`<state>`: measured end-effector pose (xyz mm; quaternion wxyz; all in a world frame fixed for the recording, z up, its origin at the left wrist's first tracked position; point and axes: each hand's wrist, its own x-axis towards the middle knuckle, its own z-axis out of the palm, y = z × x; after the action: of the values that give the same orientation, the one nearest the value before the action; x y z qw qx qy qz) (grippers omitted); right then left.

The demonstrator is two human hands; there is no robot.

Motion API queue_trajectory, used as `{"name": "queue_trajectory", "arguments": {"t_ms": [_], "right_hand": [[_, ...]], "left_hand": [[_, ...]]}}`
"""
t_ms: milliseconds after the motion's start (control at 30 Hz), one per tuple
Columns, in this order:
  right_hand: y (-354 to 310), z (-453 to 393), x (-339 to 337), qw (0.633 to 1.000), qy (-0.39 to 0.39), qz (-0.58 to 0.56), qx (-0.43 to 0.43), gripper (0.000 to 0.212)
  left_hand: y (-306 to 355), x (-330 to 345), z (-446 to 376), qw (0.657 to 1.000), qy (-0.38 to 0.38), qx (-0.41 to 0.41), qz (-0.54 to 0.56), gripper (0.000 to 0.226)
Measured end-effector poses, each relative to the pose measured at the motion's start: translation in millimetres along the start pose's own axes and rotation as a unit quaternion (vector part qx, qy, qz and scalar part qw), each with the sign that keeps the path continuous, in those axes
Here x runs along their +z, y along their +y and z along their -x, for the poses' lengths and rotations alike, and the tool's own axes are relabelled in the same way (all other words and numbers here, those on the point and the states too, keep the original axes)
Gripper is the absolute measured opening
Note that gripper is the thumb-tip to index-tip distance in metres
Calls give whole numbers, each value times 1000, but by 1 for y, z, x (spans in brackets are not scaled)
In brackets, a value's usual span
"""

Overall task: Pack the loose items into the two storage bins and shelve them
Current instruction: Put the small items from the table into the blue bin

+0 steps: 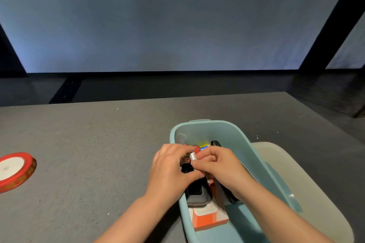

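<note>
Several items in teal bin (pixel 237 140)

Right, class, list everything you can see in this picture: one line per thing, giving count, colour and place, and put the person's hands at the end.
Table: one, dark grey, fills the lower half of the view.
Teal bin: one, blue-green, on the table right of centre, holding several items.
Pale bin: one, off-white, right of the teal bin and touching it.
Ribbon spool: one, red rim with white face, lying flat at the left edge of the table.
Orange and white pack: one, in the near end of the teal bin.
Black container: one, in the teal bin under the hands.
Small silver item: one, pinched between both hands; what it is cannot be told.
Left hand: over the teal bin.
Right hand: over the teal bin.
</note>
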<state>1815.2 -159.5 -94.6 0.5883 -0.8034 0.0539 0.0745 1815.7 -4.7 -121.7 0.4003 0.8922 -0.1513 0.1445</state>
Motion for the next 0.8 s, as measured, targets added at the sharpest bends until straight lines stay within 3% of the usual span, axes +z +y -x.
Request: {"name": "queue_trajectory", "arguments": {"t_ms": [133, 233, 400, 633, 700, 800], "right_hand": [[6, -19, -10, 997, 42, 65, 13, 14], [13, -47, -24, 973, 115, 200, 20, 16], [26, -76, -18, 934, 104, 341, 21, 12], [23, -78, -15, 906, 95, 412, -4, 9], [5, -66, -10, 901, 102, 420, -42, 10], [-29, -35, 11, 925, 88, 337, -150, 20]], "left_hand": [[-5, -1, 3, 999, -25, -26, 6, 68], [-12, 1, 12, 997, -33, -53, 52, 53], [-13, 6, 26, 989, -21, -72, 127, 40], [-8, -9, 32, 992, -68, -76, 67, 45], [-13, -22, 47, 993, -43, -103, 42, 46], [-31, -47, 81, 986, 32, -160, 17, 41]]}}
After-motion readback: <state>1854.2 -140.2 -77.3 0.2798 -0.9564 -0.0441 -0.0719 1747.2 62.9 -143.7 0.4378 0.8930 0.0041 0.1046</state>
